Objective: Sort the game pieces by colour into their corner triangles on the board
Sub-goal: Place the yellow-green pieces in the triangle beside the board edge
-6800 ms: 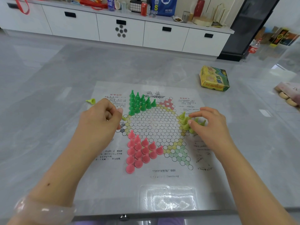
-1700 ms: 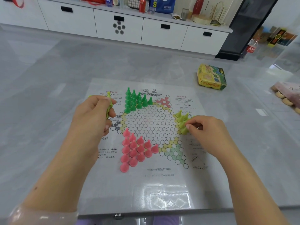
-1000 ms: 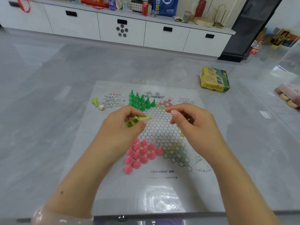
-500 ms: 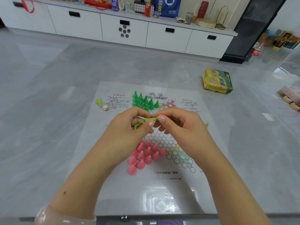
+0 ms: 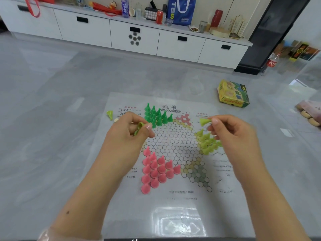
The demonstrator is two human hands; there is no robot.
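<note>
A: Where do the pieces stand?

B: The dark green pieces (image 5: 157, 115) fill the board's far-left triangle, upright and packed close. The pink pieces (image 5: 157, 169) fill the near-left triangle the same way. The lime pieces (image 5: 207, 142) stand clustered in the right-hand triangle, partly hidden behind the right hand.

A: And the board itself?

B: The board (image 5: 173, 143) is a printed sheet lying flat on the grey surface (image 5: 52, 136); its hexagon centre holds no pieces, and the far red triangle and the near green triangle hold none either.

A: What is each grip doing?

B: The right hand (image 5: 232, 134) pinches one lime piece (image 5: 204, 121) by its tip between thumb and forefinger, held sideways in the air above the right-hand cluster, base pointing left. The left hand (image 5: 128, 134) is curled round more lime pieces (image 5: 139, 127), which show between thumb and fingers; how many, I cannot tell.

A: Anything loose?

B: One stray lime piece (image 5: 110, 114) lies tipped over off the sheet's far-left edge, with a small pale object (image 5: 116, 120) just beside it, too small to identify.

A: Further out?

B: A yellow-green box (image 5: 232, 94) sits on the surface, well apart to the far right. White cabinets (image 5: 135, 37) run along the back.
</note>
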